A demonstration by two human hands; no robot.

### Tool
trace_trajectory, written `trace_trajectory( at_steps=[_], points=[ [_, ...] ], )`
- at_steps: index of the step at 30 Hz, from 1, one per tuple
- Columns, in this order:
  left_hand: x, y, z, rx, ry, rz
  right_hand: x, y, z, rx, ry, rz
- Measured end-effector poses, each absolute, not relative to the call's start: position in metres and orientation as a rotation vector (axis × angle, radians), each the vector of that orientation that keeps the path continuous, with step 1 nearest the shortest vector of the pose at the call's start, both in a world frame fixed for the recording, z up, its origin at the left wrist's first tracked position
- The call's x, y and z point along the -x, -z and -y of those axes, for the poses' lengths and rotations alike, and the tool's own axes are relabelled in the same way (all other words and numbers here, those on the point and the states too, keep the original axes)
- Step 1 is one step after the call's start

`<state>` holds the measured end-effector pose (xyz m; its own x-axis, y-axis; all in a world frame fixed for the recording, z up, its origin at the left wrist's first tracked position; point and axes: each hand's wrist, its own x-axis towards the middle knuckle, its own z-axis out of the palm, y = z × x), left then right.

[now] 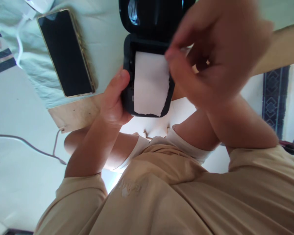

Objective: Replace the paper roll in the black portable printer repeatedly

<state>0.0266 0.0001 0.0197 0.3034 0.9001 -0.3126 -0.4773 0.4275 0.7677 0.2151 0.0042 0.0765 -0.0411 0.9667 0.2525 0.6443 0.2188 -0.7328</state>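
Note:
A small black printer point(127, 98) with its lid point(149, 16) raised is held near the table's edge. My left hand point(115, 98) grips its left side, the thumb on the rim and the other fingers hidden underneath. White paper point(150, 85) with a torn, jagged edge extends over the printer's opening toward me. My right hand point(218, 55) is over the printer's right side, slightly blurred. Its thumb and index finger are pinched together at the paper's upper right corner; whether they hold the paper is unclear.
A dark-screened phone point(66, 54) in a clear case lies on the green cloth point(105, 32) to the left. Behind it is a white cable point(20, 49). The table's wooden edge point(73, 112) shows below the cloth. A grey cord point(26, 142) runs across the floor, and a patterned dark mat point(274, 101) lies right.

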Motion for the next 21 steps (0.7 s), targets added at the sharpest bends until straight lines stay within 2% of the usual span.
trace_trajectory(
  at_steps=[5, 10, 14, 18, 21],
  points=[
    [-0.028, -0.019, 0.0, -0.64, -1.008, -0.853, -0.209, -0.08, -0.015, 1.621, -0.444, 2.233],
    [-0.026, -0.014, -0.001, -0.722, -1.009, -0.809, -0.21, -0.086, -0.006, 1.756, -0.361, 2.373],
    [-0.027, -0.014, 0.0, -0.727, -1.023, -0.817, -0.211, -0.088, -0.005, 1.694, -0.379, 2.428],
    [-0.026, -0.017, 0.001, -0.71, -1.015, -0.805, -0.223, -0.093, -0.006, 1.455, -0.514, 2.318],
    [-0.024, -0.016, 0.001, -0.694, -1.034, -0.836, -0.245, -0.092, -0.012, 1.28, -0.844, 2.152]
  ],
)
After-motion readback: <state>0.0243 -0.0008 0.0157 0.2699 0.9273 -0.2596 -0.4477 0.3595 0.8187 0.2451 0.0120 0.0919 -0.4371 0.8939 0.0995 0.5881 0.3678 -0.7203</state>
